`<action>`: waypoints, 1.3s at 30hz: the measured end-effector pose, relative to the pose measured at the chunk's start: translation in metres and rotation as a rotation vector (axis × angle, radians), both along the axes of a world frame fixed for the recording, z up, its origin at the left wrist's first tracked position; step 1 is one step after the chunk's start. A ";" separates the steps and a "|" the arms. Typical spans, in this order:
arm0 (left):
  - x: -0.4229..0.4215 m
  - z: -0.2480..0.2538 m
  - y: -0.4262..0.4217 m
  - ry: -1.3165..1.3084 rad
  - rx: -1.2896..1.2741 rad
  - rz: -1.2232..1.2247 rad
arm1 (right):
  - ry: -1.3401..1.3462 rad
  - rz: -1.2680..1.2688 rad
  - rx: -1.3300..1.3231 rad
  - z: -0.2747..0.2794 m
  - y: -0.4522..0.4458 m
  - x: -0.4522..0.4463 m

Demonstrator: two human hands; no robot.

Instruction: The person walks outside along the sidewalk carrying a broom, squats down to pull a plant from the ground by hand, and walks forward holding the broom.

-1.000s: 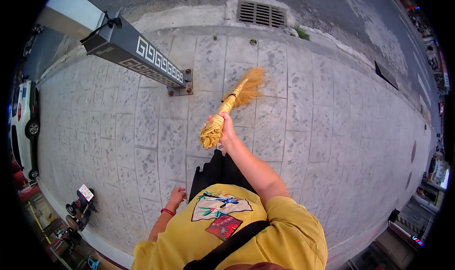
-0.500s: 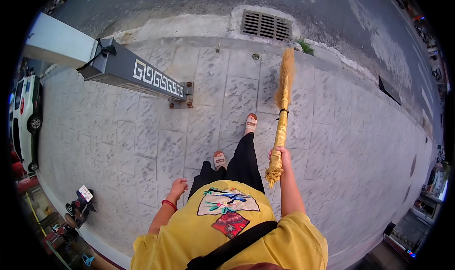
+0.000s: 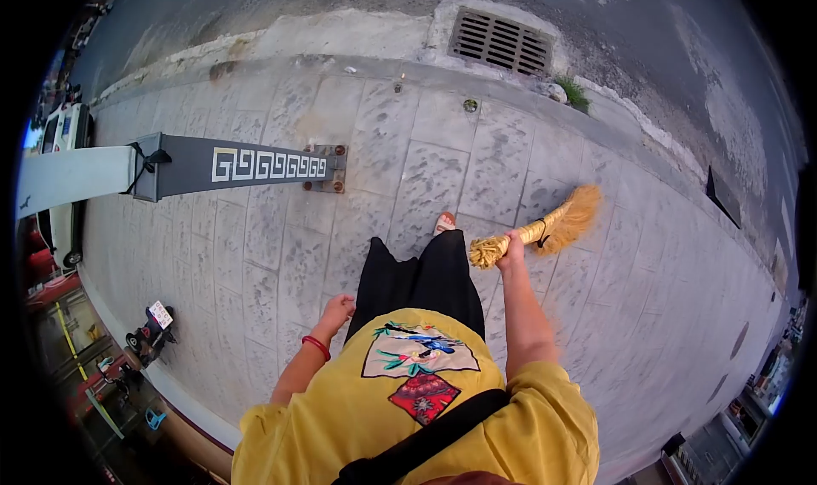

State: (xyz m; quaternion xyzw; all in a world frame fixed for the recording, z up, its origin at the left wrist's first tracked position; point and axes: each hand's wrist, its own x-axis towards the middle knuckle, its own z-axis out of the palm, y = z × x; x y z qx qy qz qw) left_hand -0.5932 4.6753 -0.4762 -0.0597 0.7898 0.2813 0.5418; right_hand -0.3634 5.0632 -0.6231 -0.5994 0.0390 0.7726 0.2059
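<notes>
My right hand (image 3: 512, 248) is wrapped round the handle of a straw broom (image 3: 568, 223). The handle is bound in yellow, and its knotted end points left. The bristles fan out to the right over the paving. Beside my black trousers hangs my left hand (image 3: 340, 308), its fingers curled in with nothing seen in them. A red bracelet (image 3: 316, 347) circles that wrist. One sandalled foot (image 3: 444, 222) shows below the trouser hem, and the other is hidden.
A grey post with a white key pattern (image 3: 264, 165) is bolted to the stone paving (image 3: 255, 255) on the left. Ahead lie a kerb, a drain grate (image 3: 500, 41) and the road. A white car (image 3: 61, 145) and a parked scooter (image 3: 151, 332) stand at far left.
The broom has swung from pointing ahead to lying crosswise, bristles now lower and to the right. My right hand has moved forward, still gripping it. The post now appears more level and further left.
</notes>
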 end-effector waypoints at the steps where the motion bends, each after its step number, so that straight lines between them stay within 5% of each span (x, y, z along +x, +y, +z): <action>1: 0.002 0.002 0.009 -0.011 0.007 0.013 | 0.012 0.032 0.018 -0.011 -0.014 -0.023; 3: 0.009 -0.001 0.016 -0.014 0.013 0.036 | 0.055 0.046 -0.016 0.042 -0.035 -0.088; 4: 0.012 -0.010 0.014 -0.013 -0.001 0.020 | 0.283 0.048 -0.016 0.026 -0.046 -0.105; 7: 0.013 0.004 0.031 -0.013 -0.032 0.015 | 0.149 0.247 0.010 0.097 -0.037 -0.167; 14: 0.013 0.005 0.040 -0.037 -0.057 0.094 | 0.546 0.768 -0.069 0.108 0.050 -0.195; 28: -0.019 -0.051 0.064 -0.209 -0.151 0.148 | 0.268 1.506 -0.209 0.155 0.077 -0.224; 30: -0.046 -0.050 0.086 -0.142 -0.024 0.327 | 0.194 1.610 -0.204 0.172 0.113 -0.240; 39: -0.104 -0.050 0.152 -0.111 0.097 0.468 | 0.000 1.482 0.074 0.144 0.223 -0.318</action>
